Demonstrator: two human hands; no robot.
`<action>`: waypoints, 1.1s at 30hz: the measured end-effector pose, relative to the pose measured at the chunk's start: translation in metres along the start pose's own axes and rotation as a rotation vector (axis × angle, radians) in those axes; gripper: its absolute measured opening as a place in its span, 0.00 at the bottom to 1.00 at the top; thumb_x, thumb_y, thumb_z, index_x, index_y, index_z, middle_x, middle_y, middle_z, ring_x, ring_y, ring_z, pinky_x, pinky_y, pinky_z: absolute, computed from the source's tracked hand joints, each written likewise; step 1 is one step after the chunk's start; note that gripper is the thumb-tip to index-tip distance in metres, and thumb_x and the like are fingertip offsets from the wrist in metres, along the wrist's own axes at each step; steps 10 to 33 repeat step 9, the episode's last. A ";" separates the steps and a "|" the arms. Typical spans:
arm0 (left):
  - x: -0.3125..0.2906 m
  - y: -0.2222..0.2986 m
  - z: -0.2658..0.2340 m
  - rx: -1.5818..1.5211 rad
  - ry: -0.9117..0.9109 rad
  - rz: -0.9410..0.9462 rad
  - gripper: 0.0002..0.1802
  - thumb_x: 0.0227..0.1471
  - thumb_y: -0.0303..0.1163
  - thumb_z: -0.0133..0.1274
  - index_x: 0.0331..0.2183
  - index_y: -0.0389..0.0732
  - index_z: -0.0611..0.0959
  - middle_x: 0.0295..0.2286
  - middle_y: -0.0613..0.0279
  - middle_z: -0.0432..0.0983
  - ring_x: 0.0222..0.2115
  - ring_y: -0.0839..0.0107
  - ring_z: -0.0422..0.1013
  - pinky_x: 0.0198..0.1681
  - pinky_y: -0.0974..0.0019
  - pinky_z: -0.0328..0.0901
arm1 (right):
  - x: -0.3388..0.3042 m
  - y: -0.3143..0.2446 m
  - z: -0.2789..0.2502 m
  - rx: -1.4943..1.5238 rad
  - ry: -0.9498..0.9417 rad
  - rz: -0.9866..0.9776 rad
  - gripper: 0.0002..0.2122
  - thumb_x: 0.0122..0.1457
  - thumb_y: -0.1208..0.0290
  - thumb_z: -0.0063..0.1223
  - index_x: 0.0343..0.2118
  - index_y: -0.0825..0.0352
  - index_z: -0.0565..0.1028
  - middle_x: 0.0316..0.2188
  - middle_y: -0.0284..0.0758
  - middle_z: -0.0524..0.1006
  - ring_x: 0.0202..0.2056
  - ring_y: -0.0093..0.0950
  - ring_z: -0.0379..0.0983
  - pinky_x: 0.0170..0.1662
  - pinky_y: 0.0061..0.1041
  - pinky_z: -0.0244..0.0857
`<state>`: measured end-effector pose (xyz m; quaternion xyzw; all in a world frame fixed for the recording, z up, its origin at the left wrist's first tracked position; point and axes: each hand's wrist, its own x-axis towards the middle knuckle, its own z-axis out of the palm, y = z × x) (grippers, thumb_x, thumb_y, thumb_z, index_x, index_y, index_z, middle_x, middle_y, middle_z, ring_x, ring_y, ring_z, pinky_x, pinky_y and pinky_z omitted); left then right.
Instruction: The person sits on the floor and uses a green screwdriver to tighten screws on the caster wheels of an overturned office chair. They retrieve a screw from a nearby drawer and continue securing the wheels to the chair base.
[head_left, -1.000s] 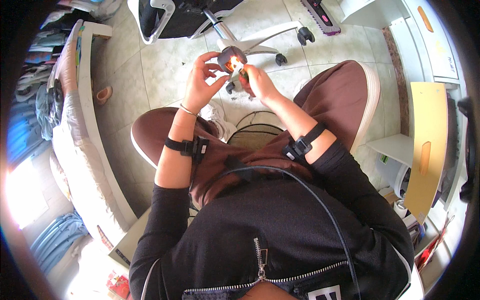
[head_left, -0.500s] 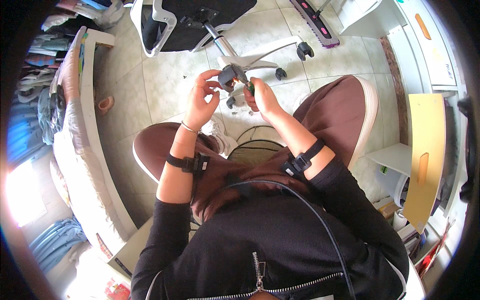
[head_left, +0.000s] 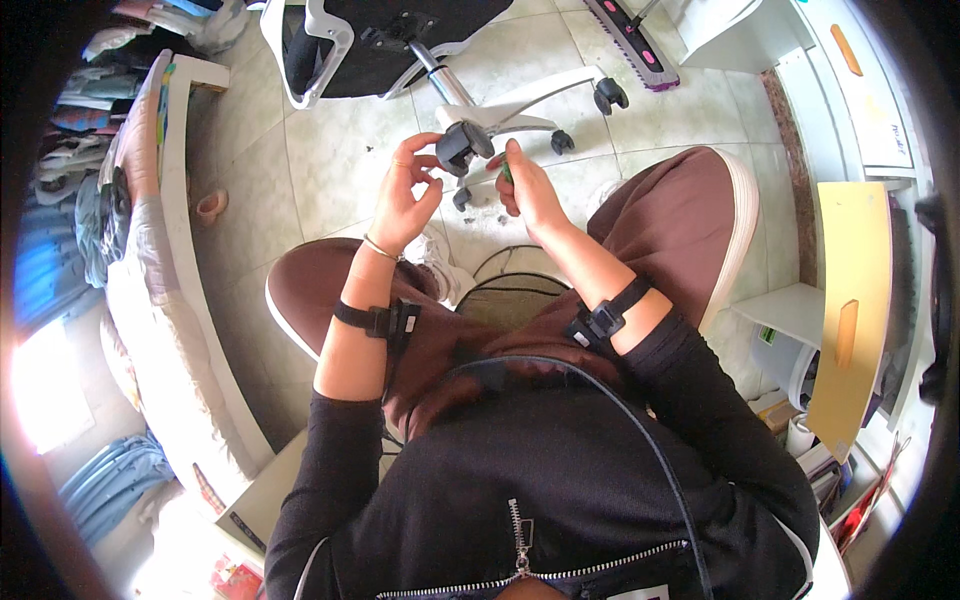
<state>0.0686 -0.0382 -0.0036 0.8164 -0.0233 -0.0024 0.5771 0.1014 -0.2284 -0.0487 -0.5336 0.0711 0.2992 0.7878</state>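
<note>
A white-legged office chair [head_left: 500, 112] lies tipped over in front of me, one black caster wheel [head_left: 463, 147] turned toward me. My left hand [head_left: 405, 195] is at the left side of this caster; its index finger reaches the housing, while the thumb and other fingers stay apart, bent around nothing. Just right of the caster, my right hand [head_left: 530, 195] is closed around a small green lighter [head_left: 507, 170], thumb raised at its top. No flame shows at the lighter. Most of the lighter is hidden by the fingers.
Dark bits of debris [head_left: 487, 220] lie on the tiled floor below the caster. A flat mop [head_left: 635, 45] is at the far right. A bed [head_left: 185, 300] with clothes stands on the left, white cabinets [head_left: 800, 130] on the right. A beige slipper [head_left: 211, 207] lies beside the bed.
The orange flame between the lighter and the caster has gone out. My right hand has drawn slightly away from the caster, thumb lifted; my left hand has hardly moved.
</note>
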 end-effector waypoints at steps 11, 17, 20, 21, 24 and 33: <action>-0.003 0.005 0.002 -0.071 -0.034 -0.010 0.32 0.46 0.19 0.53 0.54 0.37 0.64 0.45 0.58 0.68 0.40 0.72 0.69 0.41 0.70 0.66 | -0.009 0.003 0.014 -0.015 -0.017 -0.172 0.14 0.59 0.66 0.57 0.44 0.67 0.74 0.18 0.19 0.64 0.16 0.11 0.54 0.18 0.15 0.44; -0.003 0.005 0.002 -0.071 -0.034 -0.010 0.32 0.46 0.19 0.53 0.54 0.37 0.64 0.45 0.58 0.68 0.40 0.72 0.69 0.41 0.70 0.66 | -0.009 0.003 0.014 -0.015 -0.017 -0.172 0.14 0.59 0.66 0.57 0.44 0.67 0.74 0.18 0.19 0.64 0.16 0.11 0.54 0.18 0.15 0.44; -0.003 0.005 0.002 -0.071 -0.034 -0.010 0.32 0.46 0.19 0.53 0.54 0.37 0.64 0.45 0.58 0.68 0.40 0.72 0.69 0.41 0.70 0.66 | -0.009 0.003 0.014 -0.015 -0.017 -0.172 0.14 0.59 0.66 0.57 0.44 0.67 0.74 0.18 0.19 0.64 0.16 0.11 0.54 0.18 0.15 0.44; -0.003 0.005 0.002 -0.071 -0.034 -0.010 0.32 0.46 0.19 0.53 0.54 0.37 0.64 0.45 0.58 0.68 0.40 0.72 0.69 0.41 0.70 0.66 | -0.009 0.003 0.014 -0.015 -0.017 -0.172 0.14 0.59 0.66 0.57 0.44 0.67 0.74 0.18 0.19 0.64 0.16 0.11 0.54 0.18 0.15 0.44; -0.003 0.005 0.002 -0.071 -0.034 -0.010 0.32 0.46 0.19 0.53 0.54 0.37 0.64 0.45 0.58 0.68 0.40 0.72 0.69 0.41 0.70 0.66 | -0.009 0.003 0.014 -0.015 -0.017 -0.172 0.14 0.59 0.66 0.57 0.44 0.67 0.74 0.18 0.19 0.64 0.16 0.11 0.54 0.18 0.15 0.44; -0.003 0.005 0.002 -0.071 -0.034 -0.010 0.32 0.46 0.19 0.53 0.54 0.37 0.64 0.45 0.58 0.68 0.40 0.72 0.69 0.41 0.70 0.66 | -0.009 0.003 0.014 -0.015 -0.017 -0.172 0.14 0.59 0.66 0.57 0.44 0.67 0.74 0.18 0.19 0.64 0.16 0.11 0.54 0.18 0.15 0.44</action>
